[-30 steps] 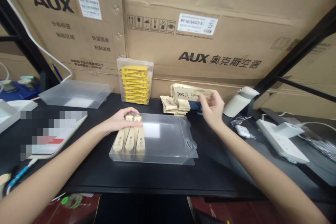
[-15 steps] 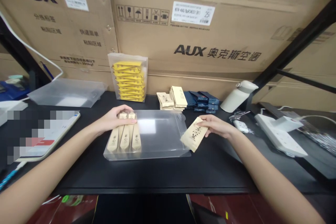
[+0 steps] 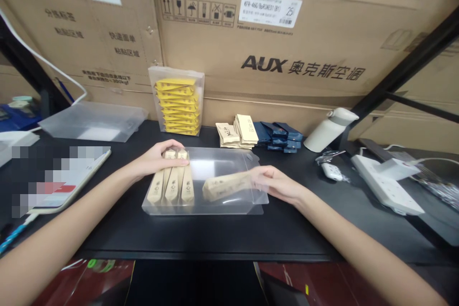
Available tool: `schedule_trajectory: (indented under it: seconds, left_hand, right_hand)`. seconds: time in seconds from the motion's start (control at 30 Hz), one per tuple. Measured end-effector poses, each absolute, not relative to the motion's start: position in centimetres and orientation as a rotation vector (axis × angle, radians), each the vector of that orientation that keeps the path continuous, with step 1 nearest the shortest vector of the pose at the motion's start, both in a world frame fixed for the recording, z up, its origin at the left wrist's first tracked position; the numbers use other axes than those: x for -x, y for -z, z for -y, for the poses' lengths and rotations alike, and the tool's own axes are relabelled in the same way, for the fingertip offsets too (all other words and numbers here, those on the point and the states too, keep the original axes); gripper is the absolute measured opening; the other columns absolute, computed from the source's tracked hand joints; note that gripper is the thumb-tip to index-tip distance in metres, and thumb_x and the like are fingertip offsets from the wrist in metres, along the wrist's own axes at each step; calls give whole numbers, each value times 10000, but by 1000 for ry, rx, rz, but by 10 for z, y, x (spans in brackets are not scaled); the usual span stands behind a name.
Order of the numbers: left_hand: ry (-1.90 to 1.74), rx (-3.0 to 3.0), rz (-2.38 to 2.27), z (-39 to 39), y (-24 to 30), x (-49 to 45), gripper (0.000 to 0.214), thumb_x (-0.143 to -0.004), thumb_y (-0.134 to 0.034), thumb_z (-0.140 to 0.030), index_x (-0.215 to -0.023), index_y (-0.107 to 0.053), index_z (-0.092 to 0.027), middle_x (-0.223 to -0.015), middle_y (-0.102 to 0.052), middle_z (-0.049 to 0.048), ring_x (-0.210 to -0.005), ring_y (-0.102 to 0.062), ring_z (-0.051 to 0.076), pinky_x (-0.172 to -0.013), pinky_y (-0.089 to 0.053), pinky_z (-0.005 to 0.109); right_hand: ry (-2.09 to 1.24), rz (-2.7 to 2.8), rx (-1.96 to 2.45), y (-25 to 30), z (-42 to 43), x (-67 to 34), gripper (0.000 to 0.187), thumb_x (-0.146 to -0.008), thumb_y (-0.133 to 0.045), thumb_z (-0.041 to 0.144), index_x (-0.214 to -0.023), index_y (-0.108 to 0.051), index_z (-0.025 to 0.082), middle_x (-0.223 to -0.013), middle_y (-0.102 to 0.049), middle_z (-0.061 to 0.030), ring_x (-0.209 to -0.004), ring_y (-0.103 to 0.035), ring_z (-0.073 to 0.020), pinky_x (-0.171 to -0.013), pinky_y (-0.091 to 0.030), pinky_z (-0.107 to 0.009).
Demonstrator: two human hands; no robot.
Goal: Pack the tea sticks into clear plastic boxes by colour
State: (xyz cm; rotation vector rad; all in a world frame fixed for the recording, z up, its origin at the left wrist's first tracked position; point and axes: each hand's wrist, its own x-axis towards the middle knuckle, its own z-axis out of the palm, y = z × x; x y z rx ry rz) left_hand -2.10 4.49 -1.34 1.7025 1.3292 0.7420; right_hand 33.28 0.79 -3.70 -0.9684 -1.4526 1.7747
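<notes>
Three cream packets (image 3: pixel 172 187) stand on edge, side by side, in the left part of a transparent box (image 3: pixel 233 160) at the frame's centre. The left hand (image 3: pixel 161 157) grips that end, thumb over the top. The right hand (image 3: pixel 278 184) pinches a fourth packet (image 3: pixel 223 186), slanted inside the box's right half, apart from the row. To seat it well, I would turn it parallel to the row, keep it on edge and press only lightly, with the box held steady, since thin wrappers probably crease easily. Above and left of centre, an upright case (image 3: pixel 175 73) holds stacked yellow packets (image 3: pixel 178 107); another case (image 3: pixel 68 126) lies at the left.
</notes>
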Motion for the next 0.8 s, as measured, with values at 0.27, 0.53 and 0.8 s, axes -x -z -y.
schedule_trajectory:
  seconds: [0.27,0.53,0.8]
  left_hand:
    - [-744,-1730,-1231,-40,17,10,522,-621,-813,-508,-995,-619,-200,-959,-640,21,-921,-614,229,-807,-503,337]
    - [-774,-1621,-1247,-28,15,-7,524,-578,-835,-473,-962,-617,-190,-907,-629,1,-863,-608,206,-796,-494,322]
    - [-794,-1875,-1239,-31,20,-3,526,-634,-780,-557,-989,-627,-199,-1063,-634,64,-1013,-603,276,-929,-466,425]
  right_hand:
    - [-1133,1597,1139,45,-5,-306,284,-754,-765,422,-888,-796,174,-777,-765,-55,-621,-689,-186,-595,-584,-315]
    - [-1437,1863,925,34,8,-295,395,-724,-804,300,-1111,-742,249,-1197,-711,-63,-973,-721,-226,-805,-618,-349]
    - [-1538,2099,722,32,15,-280,358,-799,-745,256,-1156,-716,252,-1404,-563,-79,-1084,-689,-226,-854,-594,-340]
